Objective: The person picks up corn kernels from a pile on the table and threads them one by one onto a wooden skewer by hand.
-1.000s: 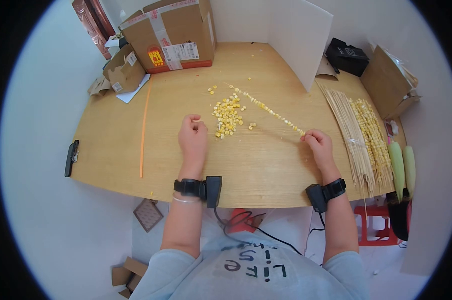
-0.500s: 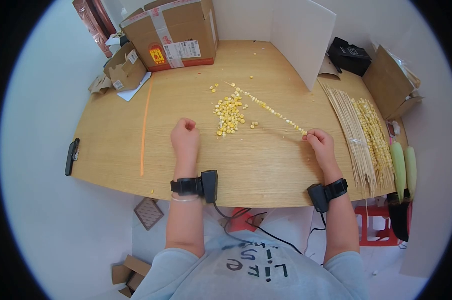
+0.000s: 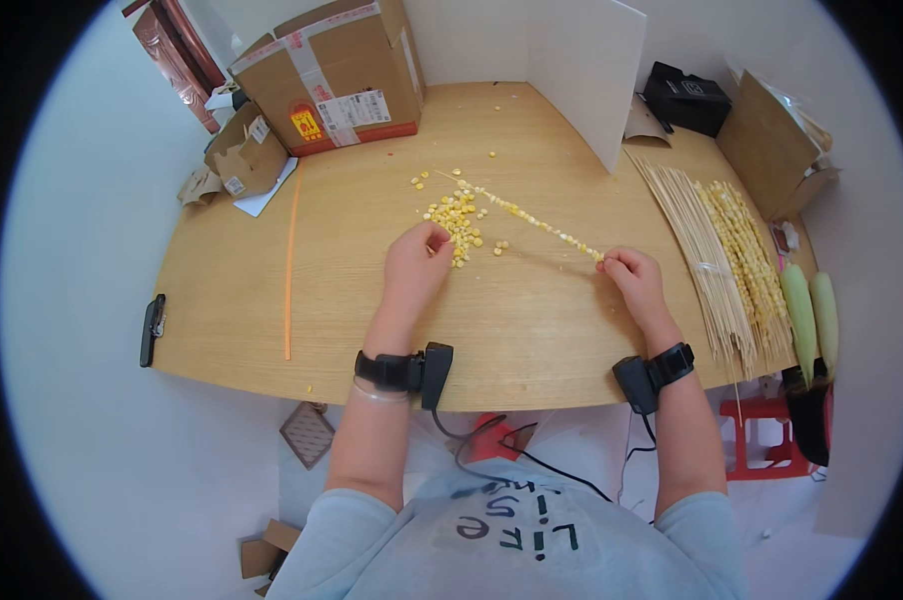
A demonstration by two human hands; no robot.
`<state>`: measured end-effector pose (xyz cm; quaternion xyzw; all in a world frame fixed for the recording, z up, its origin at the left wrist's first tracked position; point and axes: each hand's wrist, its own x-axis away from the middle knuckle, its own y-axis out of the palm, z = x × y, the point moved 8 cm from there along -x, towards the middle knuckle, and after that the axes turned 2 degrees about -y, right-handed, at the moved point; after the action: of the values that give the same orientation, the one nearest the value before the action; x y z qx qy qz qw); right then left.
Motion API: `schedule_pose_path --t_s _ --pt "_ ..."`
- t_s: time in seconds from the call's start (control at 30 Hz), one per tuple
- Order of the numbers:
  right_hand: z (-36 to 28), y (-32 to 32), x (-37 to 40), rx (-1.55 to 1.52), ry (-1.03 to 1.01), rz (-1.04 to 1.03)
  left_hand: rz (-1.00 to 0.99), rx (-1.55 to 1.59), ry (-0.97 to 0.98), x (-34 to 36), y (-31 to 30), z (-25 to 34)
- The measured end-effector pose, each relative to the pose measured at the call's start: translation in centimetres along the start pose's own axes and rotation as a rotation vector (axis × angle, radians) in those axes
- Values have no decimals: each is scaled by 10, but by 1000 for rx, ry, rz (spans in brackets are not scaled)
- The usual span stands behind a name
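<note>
My right hand (image 3: 636, 285) pinches the near end of a thin skewer (image 3: 542, 222) threaded with corn kernels along most of its length. Its bare tip points away to the left, above the table. Beside the loose pile of yellow corn kernels (image 3: 459, 212) is my left hand (image 3: 418, 264), fingers curled together at the pile's near left edge. Whatever those fingertips hold, if anything, is hidden. Black straps with small boxes circle both my wrists.
At the right lie a bundle of bare skewers (image 3: 707, 260), several kernel-filled skewers (image 3: 740, 255) and two corn cobs in husk (image 3: 798, 315). An orange strip (image 3: 291, 270) lies left. Behind stand a large cardboard box (image 3: 332, 80) and a white panel (image 3: 587, 75).
My left hand has moved right and forward to the kernel pile. The right hand still holds the skewer in nearly the same place. The whole view has shifted slightly.
</note>
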<state>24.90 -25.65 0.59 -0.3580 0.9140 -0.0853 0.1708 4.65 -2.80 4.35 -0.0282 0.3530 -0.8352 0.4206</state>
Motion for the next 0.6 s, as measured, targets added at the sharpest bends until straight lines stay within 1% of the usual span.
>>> schedule_pose_path --t_s 0.03,0.1,0.2,0.3,0.43,0.5,0.53,0.6 --pt "-2 0 0 2 1 0 -2 -1 1 -3 3 2" --pt "-1 0 1 4 2 3 -173 -236 88 -11 24 7" --pt "0 -1 -1 -10 -12 13 -120 -269 49 -22 37 -1" --pt "-2 -2 0 5 -3 18 -155 -298 34 -28 44 2" --pt "-2 -1 1 31 9 10 -187 -349 108 -31 50 9" --pt "-3 -1 1 39 13 15 -225 -233 28 -31 50 -2" --pt "-2 -1 0 43 16 11 -226 -231 33 -31 50 -9" --pt "1 -2 -1 50 25 13 -46 121 0 -33 33 -22"
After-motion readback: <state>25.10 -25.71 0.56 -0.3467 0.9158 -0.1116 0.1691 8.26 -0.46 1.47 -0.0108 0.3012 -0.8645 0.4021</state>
